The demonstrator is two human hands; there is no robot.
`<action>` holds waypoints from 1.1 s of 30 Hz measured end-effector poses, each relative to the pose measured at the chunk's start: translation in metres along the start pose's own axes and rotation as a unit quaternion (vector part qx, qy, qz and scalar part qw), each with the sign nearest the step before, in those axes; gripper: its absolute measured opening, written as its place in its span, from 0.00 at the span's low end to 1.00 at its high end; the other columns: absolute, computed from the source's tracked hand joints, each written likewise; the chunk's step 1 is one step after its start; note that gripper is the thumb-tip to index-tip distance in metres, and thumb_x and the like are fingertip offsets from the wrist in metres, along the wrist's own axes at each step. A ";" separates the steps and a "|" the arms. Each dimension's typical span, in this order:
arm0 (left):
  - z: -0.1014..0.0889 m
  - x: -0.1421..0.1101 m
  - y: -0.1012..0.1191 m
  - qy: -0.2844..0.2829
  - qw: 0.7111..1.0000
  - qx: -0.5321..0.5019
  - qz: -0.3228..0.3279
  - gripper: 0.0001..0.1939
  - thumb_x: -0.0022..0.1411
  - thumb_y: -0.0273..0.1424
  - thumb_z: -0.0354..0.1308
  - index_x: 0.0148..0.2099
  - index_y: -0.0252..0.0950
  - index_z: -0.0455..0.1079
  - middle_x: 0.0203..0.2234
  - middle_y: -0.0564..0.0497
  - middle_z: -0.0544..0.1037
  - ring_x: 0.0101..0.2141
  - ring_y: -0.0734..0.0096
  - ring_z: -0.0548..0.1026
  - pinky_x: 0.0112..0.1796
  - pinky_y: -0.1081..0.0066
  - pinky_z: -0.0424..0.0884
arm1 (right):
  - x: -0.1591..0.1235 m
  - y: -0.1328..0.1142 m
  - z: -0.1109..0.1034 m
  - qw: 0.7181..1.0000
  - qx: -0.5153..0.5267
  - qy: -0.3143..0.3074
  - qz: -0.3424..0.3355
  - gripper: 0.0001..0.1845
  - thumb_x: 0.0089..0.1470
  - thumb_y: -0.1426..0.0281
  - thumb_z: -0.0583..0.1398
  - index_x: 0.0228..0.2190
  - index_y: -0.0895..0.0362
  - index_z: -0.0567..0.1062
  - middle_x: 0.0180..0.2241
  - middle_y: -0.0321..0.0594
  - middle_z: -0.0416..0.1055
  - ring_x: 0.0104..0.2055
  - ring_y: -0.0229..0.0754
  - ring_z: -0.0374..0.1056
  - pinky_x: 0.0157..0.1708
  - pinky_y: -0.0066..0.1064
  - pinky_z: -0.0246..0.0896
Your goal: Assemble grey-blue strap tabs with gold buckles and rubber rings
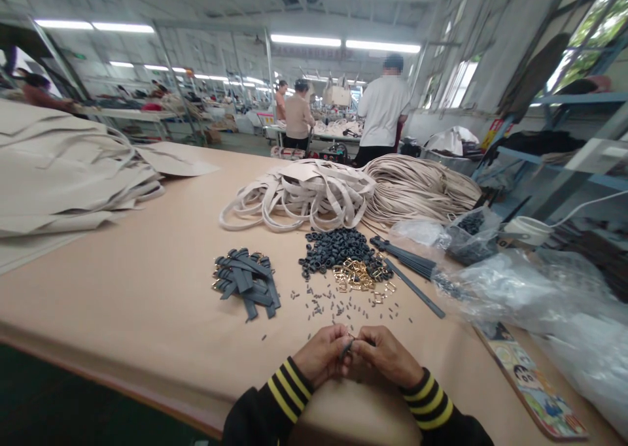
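My left hand (321, 354) and my right hand (387, 354) meet near the table's front edge, both pinched on one small dark grey strap piece (346, 348) held between their fingertips. Just beyond them small dark bits (338, 302) lie scattered. Farther out sit a heap of gold metal buckles (358, 274), a pile of dark rubber loops (338, 246) and, to the left, a pile of dark grey tabs with gold fittings (245, 279).
Beige strap loops (299, 194) and coiled cord (422, 188) lie at the back, beige sheets (63, 171) far left. Long dark strips (407, 263), plastic bags (540, 289) and a printed card (534, 387) lie at the right. Three people (383, 106) stand beyond the table (122, 289).
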State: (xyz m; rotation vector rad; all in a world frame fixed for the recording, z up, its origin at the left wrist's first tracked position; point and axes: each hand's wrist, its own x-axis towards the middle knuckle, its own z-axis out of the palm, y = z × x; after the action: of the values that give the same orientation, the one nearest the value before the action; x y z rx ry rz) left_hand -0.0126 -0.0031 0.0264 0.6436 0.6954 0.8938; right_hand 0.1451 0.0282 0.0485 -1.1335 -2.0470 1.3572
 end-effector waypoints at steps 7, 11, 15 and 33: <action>-0.002 0.002 0.002 0.024 0.996 0.058 0.067 0.18 0.47 0.40 0.61 0.28 0.31 0.58 0.18 0.54 0.69 0.18 0.82 0.66 0.19 0.81 0.62 | -0.004 -0.006 -0.011 0.991 0.050 -0.125 -0.014 0.18 0.53 0.59 0.51 0.29 0.61 0.71 0.21 0.34 0.66 0.19 0.32 0.58 0.20 0.23 0.52; 0.000 0.007 0.002 0.117 0.965 0.191 0.138 0.17 0.50 0.41 0.57 0.27 0.33 0.56 0.14 0.56 0.68 0.14 0.82 0.64 0.16 0.81 0.59 | 0.001 -0.009 -0.012 0.994 -0.011 -0.087 -0.065 0.18 0.52 0.58 0.53 0.29 0.61 0.72 0.25 0.36 0.67 0.26 0.35 0.60 0.25 0.24 0.54; -0.002 0.010 0.003 0.146 0.959 0.194 0.144 0.16 0.53 0.42 0.52 0.29 0.36 0.52 0.12 0.59 0.67 0.12 0.82 0.63 0.14 0.82 0.58 | 0.011 -0.010 -0.009 0.997 -0.021 -0.066 -0.033 0.18 0.55 0.61 0.50 0.24 0.60 0.70 0.19 0.33 0.63 0.22 0.34 0.58 0.23 0.24 0.52; -0.026 0.002 0.016 0.114 0.953 0.259 0.108 0.12 0.57 0.39 0.46 0.30 0.35 0.56 0.16 0.56 0.68 0.10 0.83 0.61 0.10 0.83 0.52 | 0.146 -0.063 0.001 0.951 -0.306 -0.035 0.019 0.16 0.55 0.64 0.48 0.26 0.60 0.70 0.22 0.39 0.72 0.21 0.34 0.66 0.22 0.23 0.56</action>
State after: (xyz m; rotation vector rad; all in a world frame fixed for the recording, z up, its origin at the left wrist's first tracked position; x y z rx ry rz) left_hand -0.0389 0.0118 0.0214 1.1101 1.0997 1.0030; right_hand 0.0366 0.1349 0.0934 -1.3802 -2.6018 0.7882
